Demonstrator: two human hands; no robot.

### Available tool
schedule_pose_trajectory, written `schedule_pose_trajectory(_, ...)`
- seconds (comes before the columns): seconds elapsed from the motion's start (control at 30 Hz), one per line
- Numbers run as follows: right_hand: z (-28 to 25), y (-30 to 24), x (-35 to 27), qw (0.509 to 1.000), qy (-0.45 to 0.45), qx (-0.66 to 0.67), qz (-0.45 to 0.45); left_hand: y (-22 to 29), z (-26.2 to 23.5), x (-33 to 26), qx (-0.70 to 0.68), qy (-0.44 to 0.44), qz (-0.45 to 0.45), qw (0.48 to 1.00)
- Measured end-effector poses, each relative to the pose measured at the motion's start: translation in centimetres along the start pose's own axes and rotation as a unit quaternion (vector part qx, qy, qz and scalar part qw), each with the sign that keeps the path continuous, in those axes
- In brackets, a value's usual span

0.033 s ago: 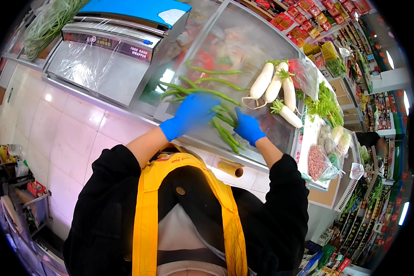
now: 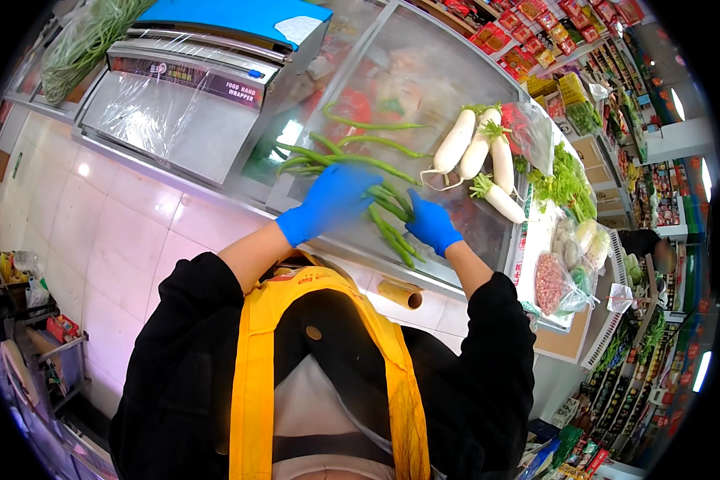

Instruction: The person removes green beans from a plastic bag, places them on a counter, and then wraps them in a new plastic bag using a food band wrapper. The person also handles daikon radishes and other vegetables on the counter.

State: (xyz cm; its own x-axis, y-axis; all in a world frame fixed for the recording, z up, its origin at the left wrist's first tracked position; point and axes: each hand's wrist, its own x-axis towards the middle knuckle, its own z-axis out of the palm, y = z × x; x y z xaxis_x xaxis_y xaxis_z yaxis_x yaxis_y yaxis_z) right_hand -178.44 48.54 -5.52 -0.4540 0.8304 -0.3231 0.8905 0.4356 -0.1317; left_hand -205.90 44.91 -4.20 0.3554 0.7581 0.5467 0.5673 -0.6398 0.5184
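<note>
Between the two grips, a small bundle of long green peppers [image 2: 394, 204], lying over the glass top of the desk [image 2: 478, 240]. Left grip [image 2: 332, 200], curled narrow over the bundle from above; right grip [image 2: 432, 224], at the right ends with thumb and fingers near together, but from this angle not possible to tell if closed on them or only touching. For good handling, support the middle with the left grip, level the ends by light pushes of the right, and avoid hard squeezing, because of thin bodies likely to snap. Mind also the lower peppers [image 2: 394, 237], slanting down below the gap between grips, and the upper peppers [image 2: 380, 124], lying loose above the left grip; better to lift clear than to drag across. For moving, beware of the white radishes [image 2: 454, 142], near and above the right grip, with little room there for a wide swing. Below both grips, quite close, the metal rim [image 2: 438, 282]; best not to pull far toward the body. Left of the left grip, well apart, the wrapping machine [image 2: 176, 120]. Most open room just right of the right grip, on bare glass.
</note>
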Motion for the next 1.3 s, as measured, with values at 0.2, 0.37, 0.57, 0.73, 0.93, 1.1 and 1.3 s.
schedule_pose_trajectory(0.2, -9.8, -4.8, -2.4, 0.965, 0.191, -0.162, -0.075, 2.2, -1.3, 4.2, 0.065, 0.049, 0.051, 0.995)
schedule_pose_trajectory(0.37, -17.2, -8.4, -3.3, 0.88, 0.353, -0.297, -0.112, 2.3, -0.3, 9.6, -0.004, 0.022, -0.004, 1.0)
schedule_pose_trajectory(0.57, -15.6, -9.1, -1.8, 0.849, 0.451, -0.016, -0.275, -0.3, -6.4, 11.9, -0.218, 0.221, -0.211, 0.927)
schedule_pose_trajectory(0.73, -4.8, -4.2, 5.5, 0.935, 0.343, 0.082, -0.035, -2.0, -10.7, 7.3, -0.418, 0.204, -0.365, 0.807)
schedule_pose_trajectory(0.93, 0.1, 0.0, 13.6, 0.965, 0.251, -0.08, -0.005, -4.3, -8.6, 0.8, -0.569, 0.174, -0.404, 0.695)
schedule_pose_trajectory(1.1, -7.7, -4.5, 8.6, 0.964, 0.162, 0.205, -0.039, -3.4, -9.7, -1.5, -0.584, 0.115, -0.356, 0.72)
schedule_pose_trajectory(1.3, -11.4, -7.8, 4.6, 0.726, 0.125, 0.676, -0.024, -1.5, -9.0, -0.3, -0.665, 0.12, -0.307, 0.67)
